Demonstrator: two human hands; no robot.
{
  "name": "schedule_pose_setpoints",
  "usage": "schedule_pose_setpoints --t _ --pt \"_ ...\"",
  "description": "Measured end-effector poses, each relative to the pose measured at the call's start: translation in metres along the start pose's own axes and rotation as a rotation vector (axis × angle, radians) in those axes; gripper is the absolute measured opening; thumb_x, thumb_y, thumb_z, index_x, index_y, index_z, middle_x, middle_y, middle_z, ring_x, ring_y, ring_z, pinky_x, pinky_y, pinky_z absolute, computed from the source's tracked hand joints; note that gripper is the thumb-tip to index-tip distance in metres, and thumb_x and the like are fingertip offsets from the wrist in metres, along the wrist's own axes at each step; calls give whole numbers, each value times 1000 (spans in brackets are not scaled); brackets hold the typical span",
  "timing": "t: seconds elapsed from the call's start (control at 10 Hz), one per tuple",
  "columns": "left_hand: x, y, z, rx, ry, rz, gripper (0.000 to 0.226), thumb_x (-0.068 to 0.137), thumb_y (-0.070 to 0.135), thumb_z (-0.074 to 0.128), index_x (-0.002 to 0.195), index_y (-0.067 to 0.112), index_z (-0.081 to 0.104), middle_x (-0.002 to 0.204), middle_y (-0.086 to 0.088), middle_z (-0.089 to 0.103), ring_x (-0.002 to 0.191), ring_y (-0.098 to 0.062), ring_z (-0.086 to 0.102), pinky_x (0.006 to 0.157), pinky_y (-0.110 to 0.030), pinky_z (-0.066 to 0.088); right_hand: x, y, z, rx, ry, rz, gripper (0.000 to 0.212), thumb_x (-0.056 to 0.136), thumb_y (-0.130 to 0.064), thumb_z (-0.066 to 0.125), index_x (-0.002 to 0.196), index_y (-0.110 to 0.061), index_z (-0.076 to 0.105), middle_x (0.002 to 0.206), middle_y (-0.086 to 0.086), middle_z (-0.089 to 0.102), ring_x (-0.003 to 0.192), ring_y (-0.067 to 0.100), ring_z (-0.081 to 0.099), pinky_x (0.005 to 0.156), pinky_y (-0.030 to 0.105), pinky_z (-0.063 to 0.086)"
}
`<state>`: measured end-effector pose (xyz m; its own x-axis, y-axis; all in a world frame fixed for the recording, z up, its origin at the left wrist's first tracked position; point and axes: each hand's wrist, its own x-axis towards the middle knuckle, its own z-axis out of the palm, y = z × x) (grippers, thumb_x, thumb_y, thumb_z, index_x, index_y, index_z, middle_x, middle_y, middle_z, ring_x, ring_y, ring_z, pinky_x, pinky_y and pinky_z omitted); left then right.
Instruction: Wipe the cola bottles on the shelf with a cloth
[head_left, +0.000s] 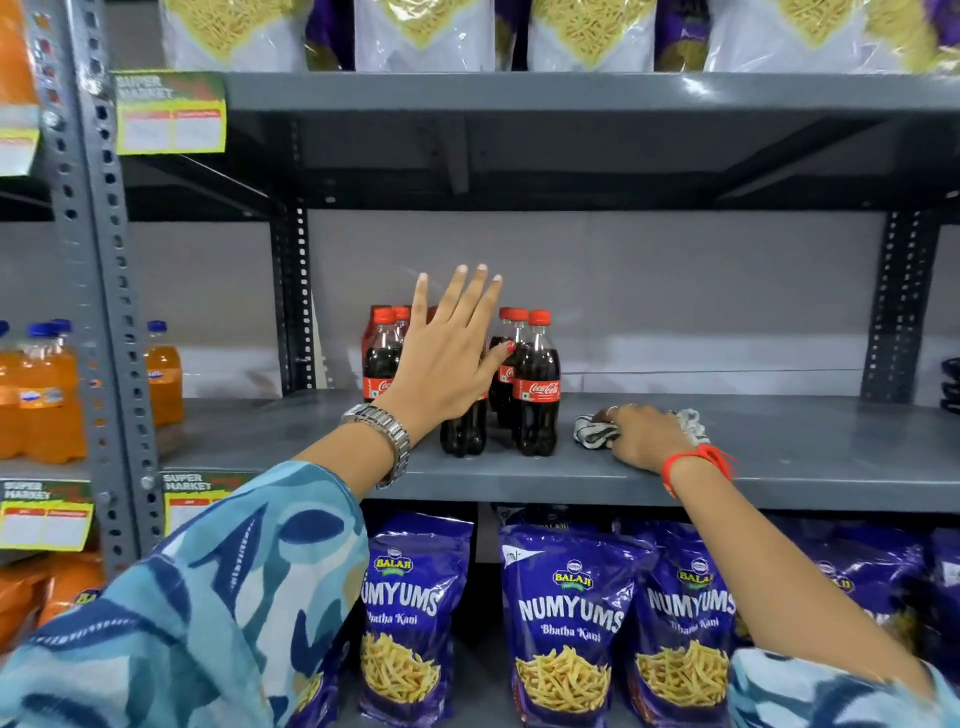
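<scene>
The cola bottles stand upright in a tight cluster on the grey shelf, left of its middle, red caps up and red labels facing out. The left hand is raised in front of them with fingers spread wide and palm turned toward the bottles, holding nothing; it covers the middle of the cluster, so how many bottles stand there cannot be counted, and whether the palm touches any of them cannot be told. A metal watch sits on that wrist, above a blue patterned sleeve.

Just right of the bottles, apart from them, the cloth lies bunched on the shelf. The right hand rests on it, fingers curled down over it, pressing or gripping it; most of the cloth is hidden under the hand, with ends showing on either side. A red thread circles that wrist.

Below, purple snack bags fill the lower shelf, the rightmost ones blurred and partly behind the arm. Pale noodle packs above are cut off by the top edge. Orange drink bottles stand left of the perforated upright
</scene>
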<state>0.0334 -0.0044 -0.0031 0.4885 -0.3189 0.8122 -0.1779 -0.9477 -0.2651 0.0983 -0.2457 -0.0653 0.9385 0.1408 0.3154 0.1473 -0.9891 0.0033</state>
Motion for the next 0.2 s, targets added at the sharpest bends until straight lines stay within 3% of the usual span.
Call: schedule_pose_setpoints --t 0.1,0.2 --pt "-5 -7 -7 23 13 -17 68 92 52 20 148 15 5 158 -6 6 146 -22 0 112 -47 -12 -1 -3 -6 160 -41 46 57 87 -16 46 143 -24 38 145 10 44 131 28 40 108 42 30" --pt "-7 -11 -13 17 25 -51 70 92 53 20 148 14 4 158 -6 6 146 -21 0 113 -47 -12 -4 -5 -17 305 149 62 64 84 -17 46 146 -19 30 143 16 44 128 32 42 107 47 31"
